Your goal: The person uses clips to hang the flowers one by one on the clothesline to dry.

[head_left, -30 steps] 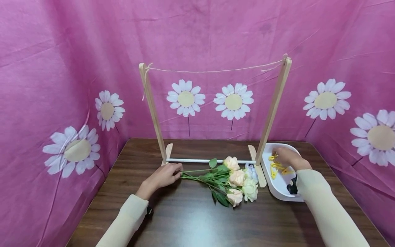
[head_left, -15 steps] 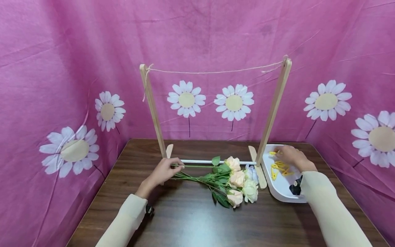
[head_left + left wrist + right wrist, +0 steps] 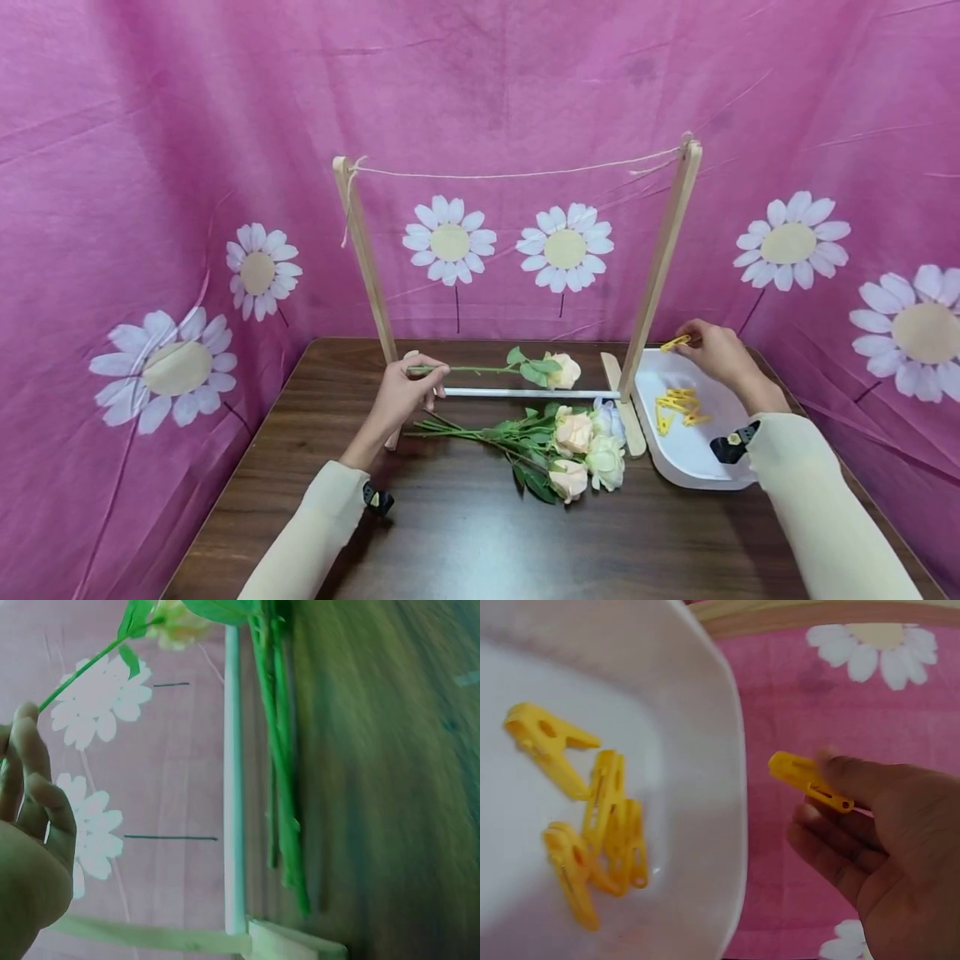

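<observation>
In the head view my left hand (image 3: 405,390) pinches the stem of a peach rose (image 3: 562,372), which lies level in the air above the white crossbar (image 3: 525,394). My right hand (image 3: 723,357) holds a yellow clothespin (image 3: 676,342) over the far rim of the white tray (image 3: 690,477). The right wrist view shows that clothespin (image 3: 810,780) between thumb and fingers. Several more yellow clothespins (image 3: 678,404) lie in the tray. Below the crossbar a bunch of roses (image 3: 573,433), peach, cream and pale lilac, rests on the table with stems pointing left.
A wooden frame stands at the back, its left post (image 3: 367,258) and right post (image 3: 666,258) joined on top by a thin string (image 3: 510,176). The tray sits beside the right foot (image 3: 632,425). Pink cloth (image 3: 480,83) with printed daisies hangs behind the brown table (image 3: 480,542).
My left hand has lifted one peach rose off the bunch, up past the crossbar. From the tray my right hand has risen with a yellow clothespin.
</observation>
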`<state>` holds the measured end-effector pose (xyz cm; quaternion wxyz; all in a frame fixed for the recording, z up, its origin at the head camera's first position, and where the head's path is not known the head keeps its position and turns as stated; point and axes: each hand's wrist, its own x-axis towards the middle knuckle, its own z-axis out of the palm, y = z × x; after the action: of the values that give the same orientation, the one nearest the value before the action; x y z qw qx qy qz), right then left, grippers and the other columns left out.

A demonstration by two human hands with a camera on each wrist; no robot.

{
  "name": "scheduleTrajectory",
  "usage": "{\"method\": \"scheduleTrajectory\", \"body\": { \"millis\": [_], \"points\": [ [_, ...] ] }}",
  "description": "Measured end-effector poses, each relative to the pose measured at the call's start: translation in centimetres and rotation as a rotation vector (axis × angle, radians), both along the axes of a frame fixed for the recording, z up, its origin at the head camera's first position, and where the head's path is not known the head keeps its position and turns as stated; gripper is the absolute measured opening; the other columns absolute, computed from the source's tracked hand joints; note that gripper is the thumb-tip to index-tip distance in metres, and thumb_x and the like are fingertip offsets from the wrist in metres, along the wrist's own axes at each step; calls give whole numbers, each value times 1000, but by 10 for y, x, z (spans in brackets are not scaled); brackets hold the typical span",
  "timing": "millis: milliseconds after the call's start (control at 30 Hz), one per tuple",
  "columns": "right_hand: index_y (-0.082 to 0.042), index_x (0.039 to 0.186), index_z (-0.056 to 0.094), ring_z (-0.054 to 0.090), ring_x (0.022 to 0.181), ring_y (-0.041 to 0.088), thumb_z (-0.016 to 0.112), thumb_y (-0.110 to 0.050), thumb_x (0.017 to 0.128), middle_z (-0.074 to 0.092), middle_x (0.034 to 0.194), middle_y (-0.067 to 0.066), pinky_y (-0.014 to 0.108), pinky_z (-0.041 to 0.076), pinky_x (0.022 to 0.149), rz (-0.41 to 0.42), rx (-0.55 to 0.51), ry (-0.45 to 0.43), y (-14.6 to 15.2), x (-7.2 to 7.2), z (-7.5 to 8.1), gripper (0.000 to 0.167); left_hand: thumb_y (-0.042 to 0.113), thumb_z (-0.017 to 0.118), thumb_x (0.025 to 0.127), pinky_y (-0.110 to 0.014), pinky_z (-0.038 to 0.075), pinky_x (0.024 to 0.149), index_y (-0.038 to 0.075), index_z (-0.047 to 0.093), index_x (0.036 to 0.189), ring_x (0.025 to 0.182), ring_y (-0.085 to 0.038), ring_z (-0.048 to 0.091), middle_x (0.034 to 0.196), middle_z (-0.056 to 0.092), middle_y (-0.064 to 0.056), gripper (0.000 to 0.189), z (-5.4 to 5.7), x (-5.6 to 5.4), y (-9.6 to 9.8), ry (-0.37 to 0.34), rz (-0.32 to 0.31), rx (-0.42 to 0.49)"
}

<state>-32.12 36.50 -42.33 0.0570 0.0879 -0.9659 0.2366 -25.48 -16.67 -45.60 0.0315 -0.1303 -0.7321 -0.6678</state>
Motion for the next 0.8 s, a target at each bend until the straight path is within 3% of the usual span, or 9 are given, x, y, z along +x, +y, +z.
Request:
{"method": "scheduleTrajectory", "body": {
  "millis": [100,267,333,400,467,600,700,800],
  "points": [
    [8,123,69,67,94,40,71,-17,104,72,109,30,48,58,75,-1,5,77,-4,2,8,32,17,77,100,-22,42,44,-5,75,111,46,-11,57,70,72,0,24,5,-1,5,55,20,51],
    [9,124,62,68,92,42,73,-20,103,71,106,31,40,53,72,-43,-51,184,-12,9,26,37,10,74,101,-21,43,44,-8,75,109,43,-10,54,65,72,1,20,14,-1,12,180,71,55],
    [8,120,62,69,91,41,76,-17,101,72,104,30,30,51,71,-53,-85,236,-16,14,36,34,8,73,101,-22,43,44,-8,75,108,42,-11,54,65,72,-1,18,18,-1,14,220,83,63],
    [6,116,67,69,85,32,79,-13,98,73,102,28,17,46,69,-45,-109,305,-20,18,46,29,7,72,102,-23,42,43,-9,74,108,41,-12,53,65,71,-3,17,22,-1,15,248,87,74],
    [4,114,72,65,81,15,82,-8,94,75,99,25,8,40,66,-23,-133,385,-24,22,55,25,7,72,102,-23,42,44,-8,75,110,42,-12,52,66,71,-4,17,27,0,17,270,93,87],
    [4,116,76,50,77,-15,85,-1,89,75,97,24,-1,37,69,20,-180,506,-34,29,74,28,6,71,102,-21,43,44,-10,74,111,42,-11,51,67,69,-1,19,39,2,22,324,118,132],
    [8,120,70,47,78,-23,85,3,88,73,98,27,-4,39,72,30,-242,528,-43,37,89,36,4,71,102,-22,43,41,-13,72,111,40,-9,50,68,69,1,19,48,2,25,383,150,169],
    [9,120,66,50,79,-22,84,7,86,72,97,23,-4,42,75,24,-303,539,-52,46,104,38,1,69,102,-22,43,39,-14,72,110,39,-10,49,68,69,4,17,58,1,28,438,176,190]
  ]
}}
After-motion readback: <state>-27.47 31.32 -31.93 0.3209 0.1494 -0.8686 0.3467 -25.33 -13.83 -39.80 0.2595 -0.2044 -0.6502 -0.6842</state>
